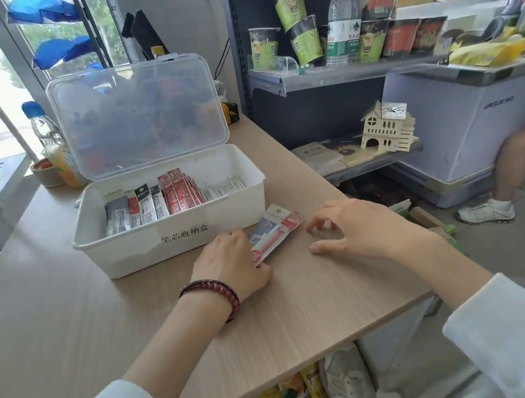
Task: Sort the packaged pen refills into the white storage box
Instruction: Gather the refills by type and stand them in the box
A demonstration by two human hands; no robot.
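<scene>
While the box [131, 254] stood open at centre left, the left hand [229, 264] gripped a pack [277, 228] lying on the table [71, 300] mid-frame; the right hand [354, 224] hovered loose, empty. The pack looked best lifted over the near wall and slotted beside the stored packs [158, 203].

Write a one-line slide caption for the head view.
Left hand holds a refill pack beside the open white box; right hand open nearby.
</scene>
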